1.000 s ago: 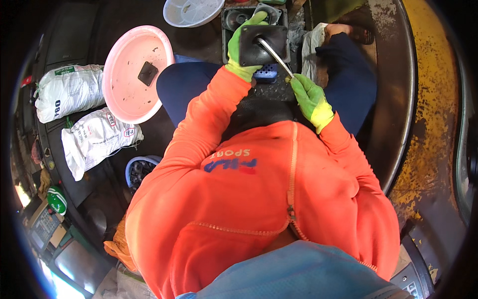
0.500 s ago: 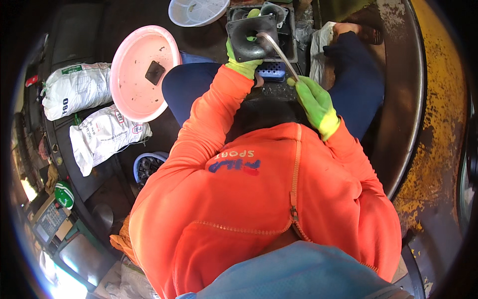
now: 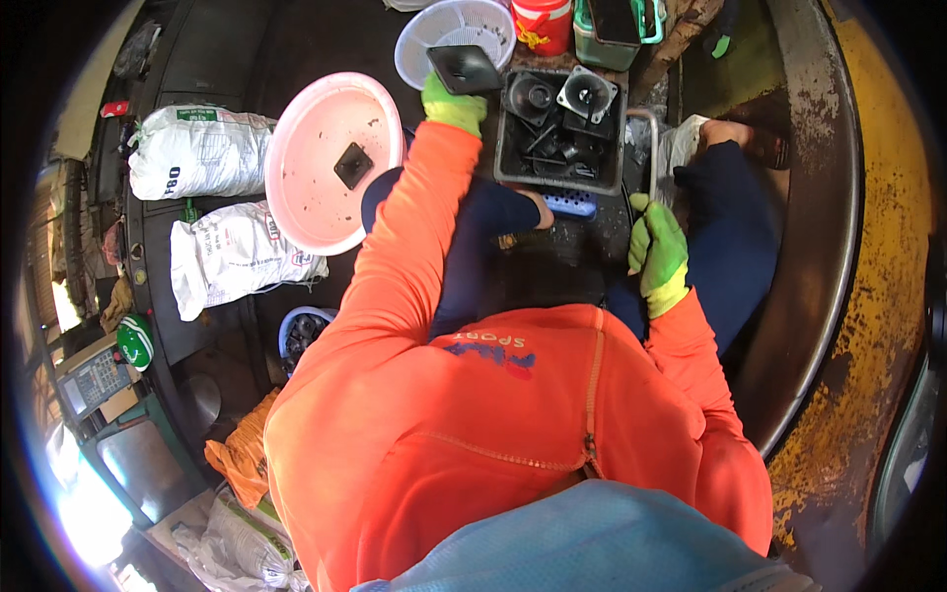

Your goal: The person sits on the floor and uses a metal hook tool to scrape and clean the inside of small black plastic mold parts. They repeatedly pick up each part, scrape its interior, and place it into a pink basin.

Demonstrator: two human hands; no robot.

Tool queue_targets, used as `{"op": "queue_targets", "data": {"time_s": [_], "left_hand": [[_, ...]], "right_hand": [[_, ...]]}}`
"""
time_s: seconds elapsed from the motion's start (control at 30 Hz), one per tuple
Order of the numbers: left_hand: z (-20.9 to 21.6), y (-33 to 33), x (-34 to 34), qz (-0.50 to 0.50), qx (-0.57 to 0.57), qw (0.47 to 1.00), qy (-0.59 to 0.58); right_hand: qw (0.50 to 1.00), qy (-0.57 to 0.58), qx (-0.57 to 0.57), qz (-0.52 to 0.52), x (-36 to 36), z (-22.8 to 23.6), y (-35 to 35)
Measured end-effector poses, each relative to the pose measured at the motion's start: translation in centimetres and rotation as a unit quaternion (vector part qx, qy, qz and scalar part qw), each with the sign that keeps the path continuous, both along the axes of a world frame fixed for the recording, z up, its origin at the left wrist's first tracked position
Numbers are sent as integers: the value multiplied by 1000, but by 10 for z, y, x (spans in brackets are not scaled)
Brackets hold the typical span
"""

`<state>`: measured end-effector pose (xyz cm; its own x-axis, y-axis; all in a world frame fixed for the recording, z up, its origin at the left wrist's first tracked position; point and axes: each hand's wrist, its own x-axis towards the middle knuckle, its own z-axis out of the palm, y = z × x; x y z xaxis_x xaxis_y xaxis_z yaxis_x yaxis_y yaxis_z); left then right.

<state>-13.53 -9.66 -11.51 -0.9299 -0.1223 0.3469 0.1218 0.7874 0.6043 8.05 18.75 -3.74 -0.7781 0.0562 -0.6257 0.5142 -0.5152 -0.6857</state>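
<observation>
My left hand (image 3: 452,103), in a yellow-green glove, is closed on a black square-flanged funnel-shaped part (image 3: 466,69), held up between the pink basin and a dark grey bin (image 3: 560,185). Inside that bin lie several black parts; two square-flanged funnels (image 3: 533,96) sit on top at its far side. In my gloved right hand (image 3: 663,247) is a bent metal rod (image 3: 654,158), pointing away from me beside the bin's right wall. A flat black square piece (image 3: 353,166) lies in the pink basin (image 3: 286,148).
Beyond the bin stand a red bucket (image 3: 543,30) and a green container (image 3: 604,51). A white strainer basket (image 3: 412,44) is behind my left hand. White sacks (image 3: 202,153) lie far left; a blue perforated basket (image 3: 572,205) shows under the bin. A rusty yellow edge (image 3: 838,296) runs along the right.
My left hand has lifted the black funnel-shaped part off the bin and leftward. My right hand has drawn the rod out of it and moved right and toward me. The view has shifted.
</observation>
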Motion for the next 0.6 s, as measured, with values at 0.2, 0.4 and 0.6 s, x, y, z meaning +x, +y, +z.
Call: {"op": "queue_targets", "data": {"time_s": [0.2, 0.4, 0.6], "left_hand": [[-47, -50, -97, 109, 171, 959, -197], [-120, -44, -108, -145, -45, 926, -346], [-135, -40, -96, -129, -196, 937, -260]], "right_hand": [[999, -13, -29, 28, -4, -1, 0], [997, -50, -49, 25, -9, -8, 2], [996, -73, -46, 30, -11, -10, -3]]}}
